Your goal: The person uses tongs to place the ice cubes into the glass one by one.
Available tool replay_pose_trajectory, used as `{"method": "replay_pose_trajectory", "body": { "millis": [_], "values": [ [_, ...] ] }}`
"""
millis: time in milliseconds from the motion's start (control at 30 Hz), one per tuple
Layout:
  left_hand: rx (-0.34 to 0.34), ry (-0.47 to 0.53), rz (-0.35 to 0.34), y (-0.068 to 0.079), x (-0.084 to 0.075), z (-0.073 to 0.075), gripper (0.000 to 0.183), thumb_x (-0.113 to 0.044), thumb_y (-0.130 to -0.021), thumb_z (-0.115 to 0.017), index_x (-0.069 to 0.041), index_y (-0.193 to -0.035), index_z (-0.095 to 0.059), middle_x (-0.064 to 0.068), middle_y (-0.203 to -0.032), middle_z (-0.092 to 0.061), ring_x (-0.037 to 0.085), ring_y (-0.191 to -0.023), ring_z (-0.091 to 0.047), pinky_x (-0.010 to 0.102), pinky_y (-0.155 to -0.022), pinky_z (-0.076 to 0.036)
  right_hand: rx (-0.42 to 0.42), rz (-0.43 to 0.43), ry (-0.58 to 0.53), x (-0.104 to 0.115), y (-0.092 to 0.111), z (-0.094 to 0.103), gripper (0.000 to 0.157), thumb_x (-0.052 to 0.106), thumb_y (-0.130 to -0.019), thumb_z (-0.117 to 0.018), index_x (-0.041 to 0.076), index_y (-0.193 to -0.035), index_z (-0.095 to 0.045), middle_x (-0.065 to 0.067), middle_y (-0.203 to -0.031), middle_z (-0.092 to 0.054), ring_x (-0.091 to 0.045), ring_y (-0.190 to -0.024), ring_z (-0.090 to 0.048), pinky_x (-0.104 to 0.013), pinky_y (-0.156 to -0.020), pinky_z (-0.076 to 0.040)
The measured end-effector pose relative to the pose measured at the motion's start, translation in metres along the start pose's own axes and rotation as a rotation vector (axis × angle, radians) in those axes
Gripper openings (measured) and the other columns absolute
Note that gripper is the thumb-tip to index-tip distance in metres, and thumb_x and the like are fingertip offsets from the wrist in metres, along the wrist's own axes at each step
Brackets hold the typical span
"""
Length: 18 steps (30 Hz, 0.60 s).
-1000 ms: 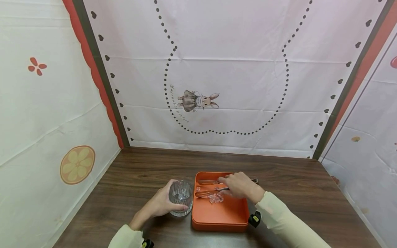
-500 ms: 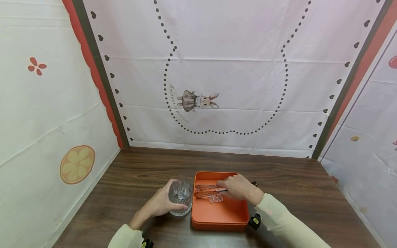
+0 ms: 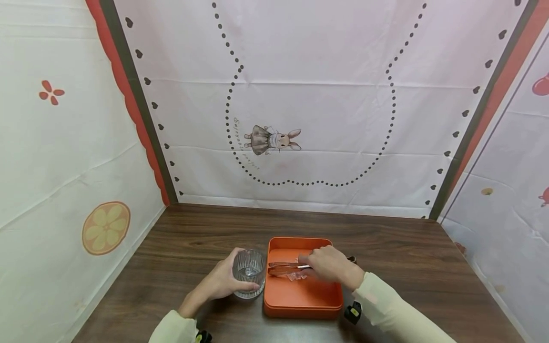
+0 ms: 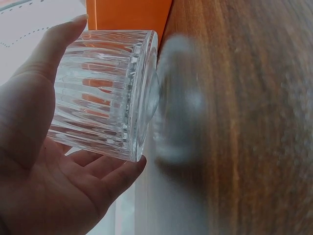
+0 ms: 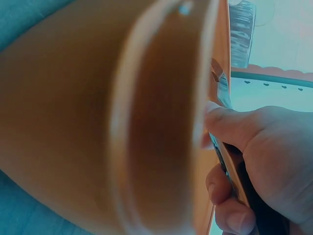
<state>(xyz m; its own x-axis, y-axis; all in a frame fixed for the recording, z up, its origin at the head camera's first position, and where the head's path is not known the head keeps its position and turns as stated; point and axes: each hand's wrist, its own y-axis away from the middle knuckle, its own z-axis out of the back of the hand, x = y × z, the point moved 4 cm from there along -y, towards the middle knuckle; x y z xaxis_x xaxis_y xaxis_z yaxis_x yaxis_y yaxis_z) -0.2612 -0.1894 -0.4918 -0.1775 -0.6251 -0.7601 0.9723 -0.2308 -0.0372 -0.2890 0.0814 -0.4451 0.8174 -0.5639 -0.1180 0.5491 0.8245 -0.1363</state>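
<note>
My left hand [image 3: 223, 279] grips a clear ribbed drinking glass [image 3: 249, 271], thumb on the near side and fingers around the far side. The left wrist view shows the glass [image 4: 102, 88] upright, its base close to the tabletop; I cannot tell whether it touches. In my right hand [image 3: 329, 263] is a pair of metal tongs [image 3: 279, 265], the two arms reaching left over the orange tray [image 3: 305, 297]. Clear ice-like pieces [image 3: 296, 276] lie in the tray by the tong tips, partly covered. The right wrist view shows the fingers [image 5: 230, 125] curled round the tongs' handle.
The tray's raised wall [image 5: 161, 117] fills much of the right wrist view, blurred. The glass stands just left of the tray. Dark wooden tabletop [image 3: 206, 228] surrounds both. Printed white cloth [image 3: 334, 124] hangs behind and on both sides.
The tong arms, spread wide a second ago, have come closer together near the clear pieces. My right hand has shifted slightly towards me. The left hand and the glass have stayed put.
</note>
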Motion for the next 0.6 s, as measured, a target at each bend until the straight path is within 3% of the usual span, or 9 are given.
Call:
{"method": "replay_pose_trajectory", "body": {
  "millis": [600],
  "values": [
    [0.003, 0.020, -0.018, -0.0008, 0.0013, -0.0010, 0.093, -0.045, -0.064, -0.092, -0.014, -0.136, -0.042, 0.007, -0.109, -0.064, 0.017, -0.094, -0.061, 0.041, -0.085, -0.049, -0.081, 0.037, 0.113, 0.0078, 0.0068, 0.0009, 0.021, 0.038, -0.091, -0.069, 0.022, -0.082, -0.061, 0.007, -0.060, -0.059, -0.011, -0.050, -0.055, -0.028, -0.046, -0.039]
  ]
}}
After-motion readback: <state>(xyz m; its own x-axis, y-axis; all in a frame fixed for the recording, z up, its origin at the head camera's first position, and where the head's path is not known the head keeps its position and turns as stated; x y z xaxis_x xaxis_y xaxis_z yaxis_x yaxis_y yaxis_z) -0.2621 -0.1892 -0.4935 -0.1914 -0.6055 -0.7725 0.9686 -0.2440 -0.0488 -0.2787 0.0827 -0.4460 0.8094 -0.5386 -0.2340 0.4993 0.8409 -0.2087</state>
